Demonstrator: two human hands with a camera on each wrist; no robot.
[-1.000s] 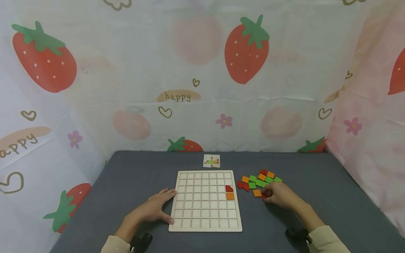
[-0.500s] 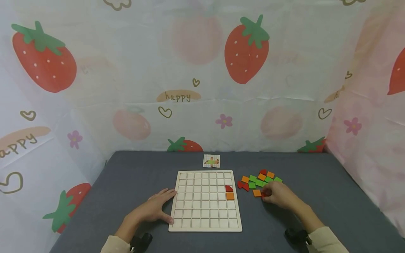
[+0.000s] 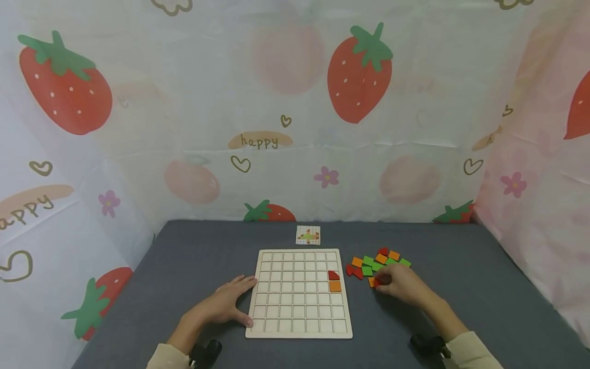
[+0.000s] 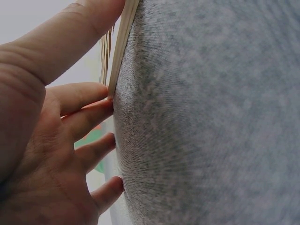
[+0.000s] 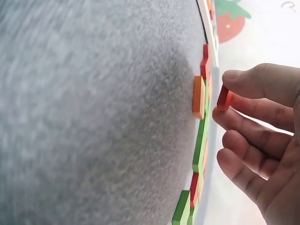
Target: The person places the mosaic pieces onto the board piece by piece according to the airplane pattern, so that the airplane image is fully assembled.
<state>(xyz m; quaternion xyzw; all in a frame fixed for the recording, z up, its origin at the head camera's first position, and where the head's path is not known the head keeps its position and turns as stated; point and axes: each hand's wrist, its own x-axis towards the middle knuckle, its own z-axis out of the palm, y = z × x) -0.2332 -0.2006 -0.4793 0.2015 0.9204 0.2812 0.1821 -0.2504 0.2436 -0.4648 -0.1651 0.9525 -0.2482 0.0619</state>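
Pinching a red piece [image 5: 223, 97] between the fingers [image 5: 248, 127] of the right hand [image 3: 403, 283], lower right of the head view. Holding it off the surface [image 3: 207, 246], to the right of the gridded board [image 3: 299, 311]. Touching the board's left edge with the left hand [image 3: 226, 301], fingers spread wide, farther from the piece.

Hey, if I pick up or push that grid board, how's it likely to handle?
The grid board looks like wood with a thin, straight edge, so it should probably stay stiff. Lying flat and broad, it would likely slide rather than tip. A red piece and orange tile sit in its cells, so tilting it might spill them.
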